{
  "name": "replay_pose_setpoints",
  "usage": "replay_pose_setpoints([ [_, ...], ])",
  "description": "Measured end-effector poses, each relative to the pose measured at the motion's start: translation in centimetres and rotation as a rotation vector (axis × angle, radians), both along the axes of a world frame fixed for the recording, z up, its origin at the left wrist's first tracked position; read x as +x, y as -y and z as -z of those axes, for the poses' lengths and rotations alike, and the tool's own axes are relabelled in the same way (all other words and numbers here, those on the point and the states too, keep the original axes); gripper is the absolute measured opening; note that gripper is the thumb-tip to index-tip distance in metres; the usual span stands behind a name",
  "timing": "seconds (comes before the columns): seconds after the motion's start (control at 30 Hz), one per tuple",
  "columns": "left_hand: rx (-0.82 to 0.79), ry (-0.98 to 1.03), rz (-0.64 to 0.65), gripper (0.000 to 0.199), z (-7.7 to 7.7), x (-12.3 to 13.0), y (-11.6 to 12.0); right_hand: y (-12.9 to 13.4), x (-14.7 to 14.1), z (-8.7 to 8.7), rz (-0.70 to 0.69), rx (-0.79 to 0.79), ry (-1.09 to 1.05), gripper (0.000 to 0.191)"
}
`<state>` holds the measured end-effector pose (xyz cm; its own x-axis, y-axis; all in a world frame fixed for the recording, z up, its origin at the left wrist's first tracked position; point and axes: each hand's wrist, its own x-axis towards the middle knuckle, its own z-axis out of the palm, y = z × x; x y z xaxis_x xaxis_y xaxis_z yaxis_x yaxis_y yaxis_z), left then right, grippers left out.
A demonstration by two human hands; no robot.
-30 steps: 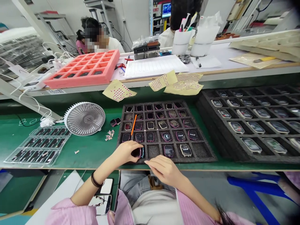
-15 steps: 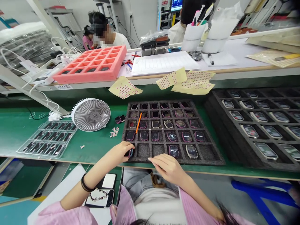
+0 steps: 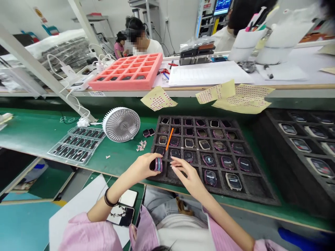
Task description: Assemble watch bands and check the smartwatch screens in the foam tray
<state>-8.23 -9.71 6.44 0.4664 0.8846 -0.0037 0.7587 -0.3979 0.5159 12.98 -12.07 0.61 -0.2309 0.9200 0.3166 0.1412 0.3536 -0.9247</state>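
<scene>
Head view, left hand point(image 3: 141, 166): thumb and fingers pinch a purple-edged watch point(image 3: 158, 165).
Watch: on edge between thumb and fingertips, at the near left corner of the black foam tray point(image 3: 253, 186); a blue strip shows along it.
Right hand point(image 3: 187, 177): fingers loosely parted over the tray's near row, apart from the watch.
Hard to make out: fingers cover the watch's ends; one piece or two, I cannot tell.
Cut off: second tray point(image 3: 282, 157), by the right edge.
</scene>
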Motion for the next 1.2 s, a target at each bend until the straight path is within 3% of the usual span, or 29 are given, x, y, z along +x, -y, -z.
replay_pose_setpoints([
  [0.1,0.022,0.174,-0.081,0.046,-0.8,0.8,0.6,-1.4,-1.8,0.1,-0.068,-0.123,-0.118,0.035],
  [0.2,-0.093,0.474,-0.202,0.046,-0.4,1.2,0.5,-2.0,-2.5,0.0,-0.07,-0.11,-0.191,0.031],
  [0.37,-0.468,1.16,-0.446,0.058,3.3,1.5,-0.1,-2.1,-2.2,-0.9,-0.022,0.147,-0.083,0.025],
  [0.5,-0.727,1.532,-0.513,0.062,5.7,2.3,0.0,-2.2,-2.4,-1.4,0.017,0.401,-0.011,0.029],
  [0.8,-0.846,1.655,-0.484,0.055,6.3,3.7,0.8,-2.3,-2.4,-1.7,0.142,0.524,0.033,0.032],
  [1.0,-0.849,1.698,-0.515,0.047,6.9,4.6,1.5,-2.8,-1.1,-1.8,0.017,0.719,0.278,0.045],
  [1.2,-0.814,1.651,-0.551,0.045,6.3,4.8,2.0,-1.8,-0.6,-1.3,0.015,0.677,0.373,0.051],
])
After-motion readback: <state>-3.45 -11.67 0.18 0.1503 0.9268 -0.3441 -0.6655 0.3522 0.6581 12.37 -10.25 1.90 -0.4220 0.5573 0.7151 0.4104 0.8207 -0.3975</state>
